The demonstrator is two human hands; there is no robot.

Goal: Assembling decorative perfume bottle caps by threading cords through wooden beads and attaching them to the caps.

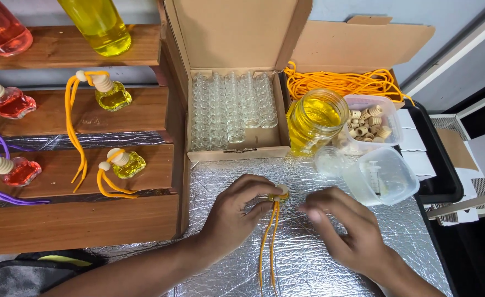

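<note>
While the left hand (232,215) pinches a small yellow-filled bottle (279,194) with a wooden cap between thumb and fingertips, the right hand (346,231) hovers just beside it, fingers loosely apart and holding nothing. The bottle sits on the worktop (308,258), just in front of the open box (234,110) of empty glass bottles, and its orange cord (270,242) trails from it toward the person. My guess is that a filled bottle is being capped and its cord sorted out; what comes next seems to call for a steady left grip while the right hand takes hold of the cap or cord.

Right of the box stands a jar (315,120) of yellow liquid, and right of that a tub (375,120) of wooden caps. In front of the jar lies a clear tub (382,176) with a syringe inside. Behind the jar, a second carton holds a tangle of orange cord (341,82).

Crinkled silver foil covers the worktop. Left of the box, stepped wooden shelves (77,220) carry finished bottles, yellow with orange cords and red with purple. Right of the box, past the tubs, lies a black tray (436,159).
</note>
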